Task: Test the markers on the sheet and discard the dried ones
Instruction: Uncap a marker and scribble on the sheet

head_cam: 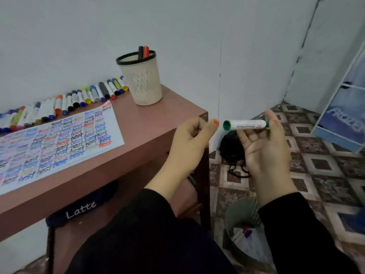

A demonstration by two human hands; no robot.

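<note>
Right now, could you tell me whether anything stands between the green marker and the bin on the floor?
Nothing visible does. The right hand holds the marker past the corner of the table, and the bin stands open on the floor below; a sleeve hides part of its rim.

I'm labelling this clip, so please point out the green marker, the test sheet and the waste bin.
green marker [246, 124], head view, on the white barrel.
test sheet [63, 145], head view, on its written middle.
waste bin [241, 212], head view, on its inner wall.
</note>
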